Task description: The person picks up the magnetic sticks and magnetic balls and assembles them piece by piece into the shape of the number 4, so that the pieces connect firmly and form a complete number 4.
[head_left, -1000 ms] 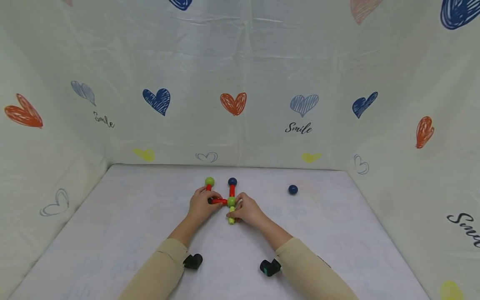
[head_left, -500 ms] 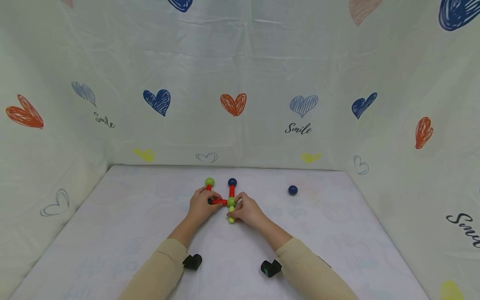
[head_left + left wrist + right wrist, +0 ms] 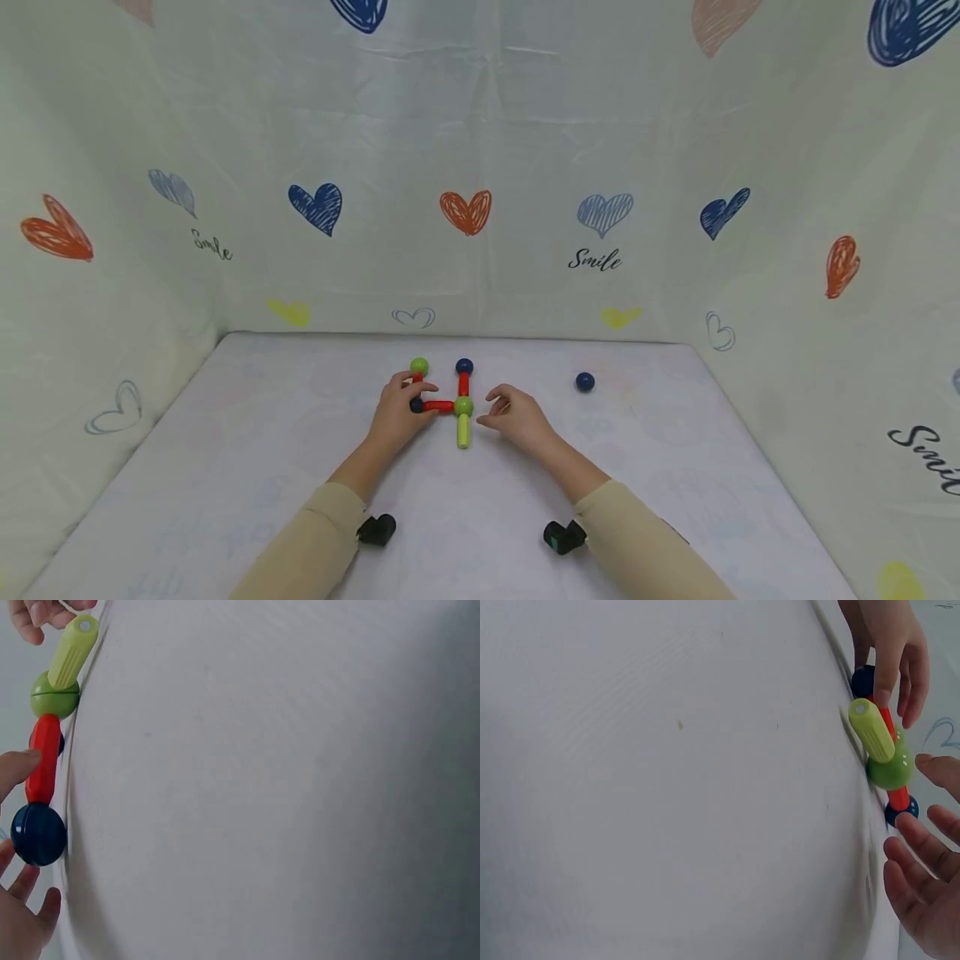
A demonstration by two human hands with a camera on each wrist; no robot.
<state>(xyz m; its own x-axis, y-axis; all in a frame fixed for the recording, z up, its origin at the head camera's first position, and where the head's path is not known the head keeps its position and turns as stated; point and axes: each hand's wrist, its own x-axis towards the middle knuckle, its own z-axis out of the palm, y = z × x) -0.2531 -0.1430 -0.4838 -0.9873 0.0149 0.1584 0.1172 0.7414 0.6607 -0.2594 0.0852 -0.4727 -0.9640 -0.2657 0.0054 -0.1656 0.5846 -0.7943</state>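
Observation:
A magnetic stick-and-ball construction lies on the table in the head view. Its green centre ball [image 3: 463, 406] joins a red stick [image 3: 439, 407] on the left, a red stick [image 3: 463, 384] with a dark blue ball [image 3: 464, 366] behind, and a yellow-green stick [image 3: 463, 432] in front. The left red stick ends at another dark blue ball [image 3: 39, 834], from which a partly hidden red stick leads to a green ball [image 3: 419, 366]. My left hand [image 3: 397, 410] is loosely spread around that corner, its thumb by the red stick. My right hand [image 3: 519, 418] is apart from the construction, fingers bent loosely, holding nothing.
A loose dark blue ball [image 3: 585, 382] lies to the right on the white-covered table [image 3: 675, 500]. A white cloth with printed hearts [image 3: 465, 212] stands behind and along both sides. Black wrist cameras sit by both sleeves.
My right hand has let go of the yellow-green stick and moved right. My left hand has loosened and drawn slightly left and back, exposing the corner ball. The construction stays in place.

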